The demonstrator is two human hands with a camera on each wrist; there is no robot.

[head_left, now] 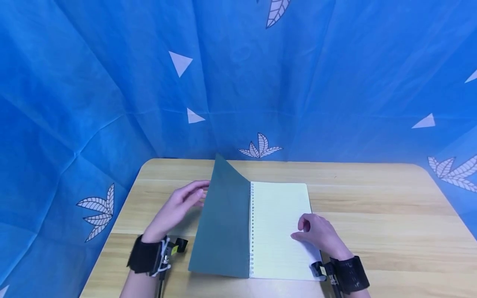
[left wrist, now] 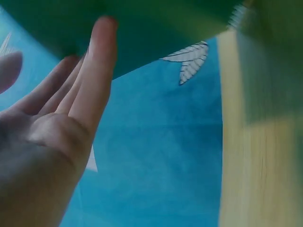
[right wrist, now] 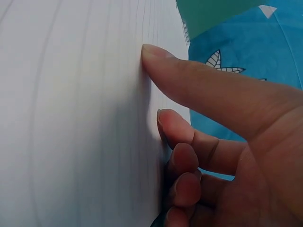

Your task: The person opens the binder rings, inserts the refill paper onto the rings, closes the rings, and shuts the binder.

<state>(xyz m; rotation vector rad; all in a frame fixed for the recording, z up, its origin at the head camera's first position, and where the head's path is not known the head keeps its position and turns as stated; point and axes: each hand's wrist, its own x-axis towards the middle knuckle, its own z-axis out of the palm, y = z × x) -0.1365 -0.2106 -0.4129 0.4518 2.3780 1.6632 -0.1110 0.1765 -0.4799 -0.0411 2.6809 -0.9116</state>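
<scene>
Left hand: I saw my left hand (head_left: 179,209) stretched out flat with straight, relaxed fingers (left wrist: 97,71), grasping nothing; the fingertips met the underside of the raised dark green cover (head_left: 223,223) near its outer edge.
Right hand: my right hand (head_left: 316,234) rested on the lined white page (head_left: 277,223); in the right wrist view the thumb tip (right wrist: 154,52) pressed on the paper and the other fingers (right wrist: 182,161) were curled with their tips against the sheet. It clenched nothing and pinched nothing.
Notebook: the spiral-bound notebook with a dark green cover and pale lined pages (head_left: 257,231) lay open between my two hands, its right half flat under my right hand.
Cover: it stood tilted up from the spiral binding (head_left: 251,231), just beside my left fingertips, its far corner highest.
Surface: the light wooden surface with rounded corners (head_left: 391,215) carried the notebook and ran out well beyond both hands.
Wrists: each wrist wore a black strap (head_left: 143,256) with a small camera mount.
Backdrop: beyond my hands hung a blue cloth printed with white leaves and triangles (head_left: 93,103), wrapped round the far and side edges of the surface.
</scene>
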